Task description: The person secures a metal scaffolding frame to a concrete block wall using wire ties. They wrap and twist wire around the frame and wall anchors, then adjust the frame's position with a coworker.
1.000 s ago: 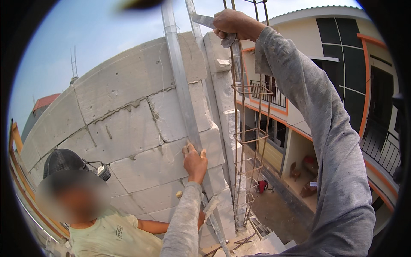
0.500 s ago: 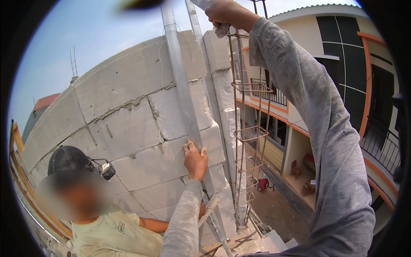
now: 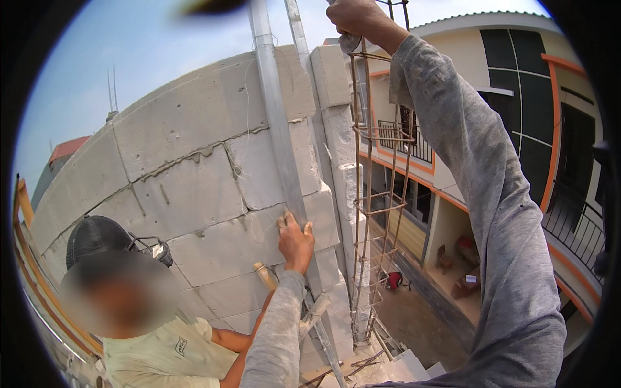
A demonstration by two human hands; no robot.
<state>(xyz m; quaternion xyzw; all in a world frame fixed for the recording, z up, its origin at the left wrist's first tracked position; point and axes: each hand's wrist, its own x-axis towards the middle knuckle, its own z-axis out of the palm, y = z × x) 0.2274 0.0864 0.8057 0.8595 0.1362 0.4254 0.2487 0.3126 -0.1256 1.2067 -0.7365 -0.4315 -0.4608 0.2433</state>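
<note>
My left hand (image 3: 295, 242) grips the lower part of a long grey metal straightedge (image 3: 275, 123) that stands upright against a wall of pale grey blocks (image 3: 194, 187). My right hand (image 3: 352, 18) is raised to the top edge of the view, beside the top of a rusty rebar cage (image 3: 381, 194). It is closed on a trowel whose blade is cut off by the frame; only a grey part shows below the fist. A second metal bar (image 3: 299, 32) leans just right of the straightedge.
Another person in a dark hat (image 3: 97, 239) and pale green shirt (image 3: 168, 352) stands at the lower left, one arm reaching toward a wooden handle (image 3: 264, 275). Right of the cage is a drop to a courtyard (image 3: 414, 317) and a building with orange trim (image 3: 517, 129).
My right hand has risen higher along the rebar cage, and the trowel blade has left the view. My left hand stays on the straightedge. The other person's head shifted slightly.
</note>
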